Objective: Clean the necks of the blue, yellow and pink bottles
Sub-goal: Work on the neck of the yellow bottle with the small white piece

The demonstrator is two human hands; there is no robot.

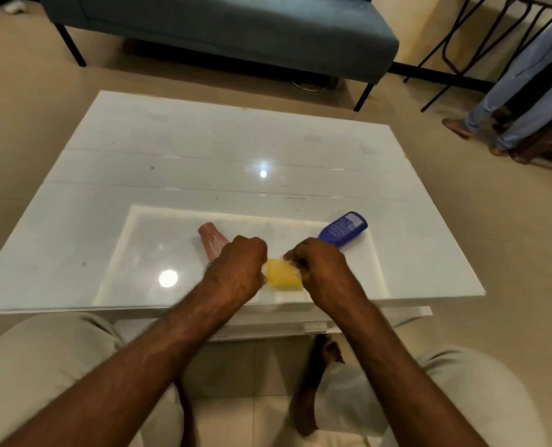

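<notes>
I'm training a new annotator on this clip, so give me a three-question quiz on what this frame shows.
1. True or false: the blue bottle stands upright on the table.
2. Which bottle lies between the left hand and the right hand? A) pink B) yellow C) blue
3. Fill in: the pink bottle lies just beyond the ____ hand.

Key
1. False: it lies on its side.
2. B, the yellow bottle; the right hand pinches a white scrap at its end.
3. left
</notes>
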